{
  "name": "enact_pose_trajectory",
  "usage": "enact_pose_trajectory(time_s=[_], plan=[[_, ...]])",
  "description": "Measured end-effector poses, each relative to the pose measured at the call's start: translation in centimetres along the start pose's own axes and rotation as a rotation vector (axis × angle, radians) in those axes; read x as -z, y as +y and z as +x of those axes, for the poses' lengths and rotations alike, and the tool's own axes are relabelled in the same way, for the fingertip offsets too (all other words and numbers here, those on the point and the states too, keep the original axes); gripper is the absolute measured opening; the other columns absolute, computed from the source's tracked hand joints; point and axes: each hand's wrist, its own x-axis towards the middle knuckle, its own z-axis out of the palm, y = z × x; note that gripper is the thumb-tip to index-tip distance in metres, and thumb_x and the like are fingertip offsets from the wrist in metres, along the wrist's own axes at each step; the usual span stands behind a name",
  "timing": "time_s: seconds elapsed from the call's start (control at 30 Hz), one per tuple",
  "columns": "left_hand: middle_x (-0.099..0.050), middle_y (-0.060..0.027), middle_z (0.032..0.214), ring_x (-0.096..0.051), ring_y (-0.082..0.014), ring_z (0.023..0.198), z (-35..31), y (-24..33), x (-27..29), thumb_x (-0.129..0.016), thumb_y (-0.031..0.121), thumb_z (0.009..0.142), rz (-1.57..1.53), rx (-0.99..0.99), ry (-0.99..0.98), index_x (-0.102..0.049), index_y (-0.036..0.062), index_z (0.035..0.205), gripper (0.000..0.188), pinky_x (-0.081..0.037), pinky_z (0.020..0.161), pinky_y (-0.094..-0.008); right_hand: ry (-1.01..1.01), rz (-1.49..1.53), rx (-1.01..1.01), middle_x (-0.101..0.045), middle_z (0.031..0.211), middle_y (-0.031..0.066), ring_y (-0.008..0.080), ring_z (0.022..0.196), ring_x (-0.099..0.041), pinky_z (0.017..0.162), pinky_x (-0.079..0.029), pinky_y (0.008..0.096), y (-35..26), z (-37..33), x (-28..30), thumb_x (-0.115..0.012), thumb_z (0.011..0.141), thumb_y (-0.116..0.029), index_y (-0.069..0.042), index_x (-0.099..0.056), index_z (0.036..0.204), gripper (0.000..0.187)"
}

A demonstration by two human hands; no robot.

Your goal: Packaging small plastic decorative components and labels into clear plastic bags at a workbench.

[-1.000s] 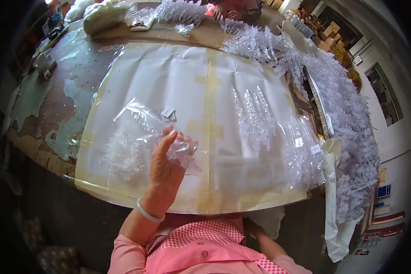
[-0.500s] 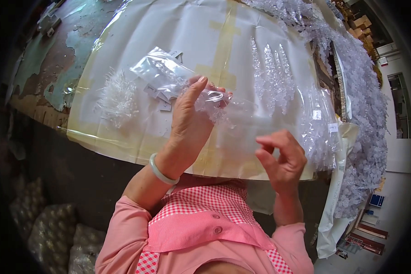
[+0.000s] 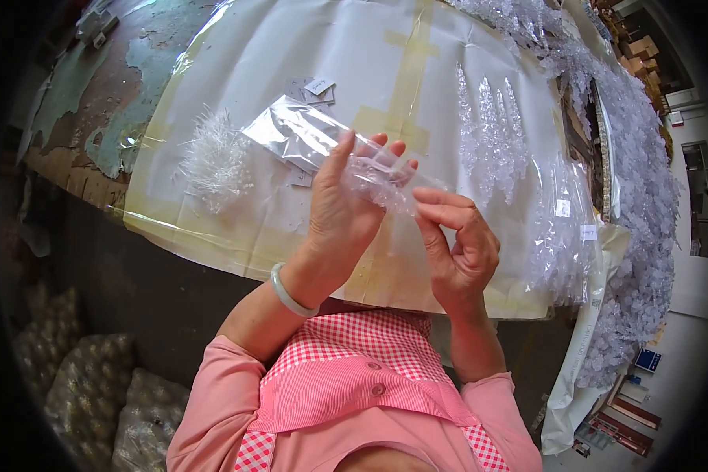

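Across my left hand [image 3: 337, 216] lies a long clear plastic bag [image 3: 291, 130], held between the thumb and the loosely curled fingers. A clear, beaded-looking ornament [image 3: 381, 187] shows at the palm, in or under the film; glare hides which. My right hand [image 3: 466, 259] pinches thumb and forefinger at the near right end of the bag. Left of the bag sits a bundle of thin white strands [image 3: 215, 167]. Small white tags [image 3: 319, 86] lie beyond the bag, with more partly under it.
Several clear icicle ornaments [image 3: 489, 141] lie side by side on the white sheet [image 3: 244, 228], right of my hands. Bagged, tagged ones [image 3: 557, 236] are stacked at the table's right edge. Past them rises a large heap of clear ornaments [image 3: 633, 212]. Filled sacks [image 3: 86, 389] stand at lower left.
My right hand has moved left and up, from apart to pinching the bag's end. The left hand's fingers have spread somewhat, and the bag's far end has tilted down, uncovering tags.
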Motion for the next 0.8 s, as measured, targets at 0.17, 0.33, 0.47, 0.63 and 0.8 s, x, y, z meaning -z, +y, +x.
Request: enact_pose_trajectory(time_s=[0.17, 0.33, 0.47, 0.63, 0.8], plan=[[-0.065, -0.0176, 0.104, -0.061, -0.0338, 0.103, 0.4, 0.3, 0.5, -0.067, 0.022, 0.09, 0.11, 0.047, -0.048, -0.057, 0.0055, 0.105, 0.024, -0.046, 0.098, -0.052, 0.08, 0.116, -0.136, -0.063, 0.104, 0.0112, 0.0182, 0.082, -0.062, 0.072, -0.051, 0.0278, -0.8, 0.6, 0.8, -0.073, 0.081, 0.002, -0.003, -0.065, 0.097, 0.018], [-0.063, -0.0157, 0.109, -0.06, -0.0284, 0.104, 0.7, 0.6, -1.2, -0.062, 0.025, 0.094, 0.108, -0.011, -0.05, -0.057, 0.0055, 0.105, 0.023, -0.047, 0.096, -0.0469, -0.08, -0.162, 0.011, -0.059, 0.108, 0.0112, 0.0183, 0.091, -0.057, 0.079, -0.049, 0.0306, -0.4, 1.3, 1.8, -0.076, 0.079, -0.003, -0.004, -0.065, 0.095, 0.02], [-0.059, -0.0136, 0.121, -0.056, -0.027, 0.113, 0.5, -0.5, -2.8, -0.057, 0.033, 0.096, 0.107, -0.017, -0.12, -0.055, 0.0057, 0.113, 0.032, -0.046, 0.097, -0.046, -0.106, -0.11, 0.003, -0.059, 0.107, 0.0117, 0.0187, 0.092, -0.058, 0.08, -0.048, 0.0306, 0.1, 2.4, 2.3, -0.073, 0.082, -0.004, -0.004, -0.064, 0.093, 0.015], [-0.051, -0.0131, 0.134, -0.049, -0.0298, 0.125, 0.1, -1.8, -4.6, -0.049, 0.042, 0.099, -0.053, 0.069, -0.339, -0.046, 0.0049, 0.13, 0.048, -0.044, 0.1, -0.0519, -0.076, -0.11, 0.122, -0.062, 0.107, 0.0125, 0.0143, 0.095, -0.058, 0.078, -0.047, 0.0254, -1.3, 7.7, 6.1, -0.066, 0.09, -0.006, -0.003, -0.061, 0.097, 0.009], [-0.043, -0.017, 0.142, -0.047, -0.0387, 0.127, -1.3, -2.8, -5.4, -0.034, 0.059, 0.098, 0.03, 0.433, -0.562, -0.023, 0.0111, 0.147, 0.069, -0.046, 0.096, -0.0571, -0.216, -0.155, 0.099, -0.068, 0.104, 0.0103, 0.0105, 0.08, -0.063, 0.068, -0.047, 0.0225, -3.7, 13.5, 9.4, -0.062, 0.094, -0.006, -0.002, -0.061, 0.1, 0.008]])
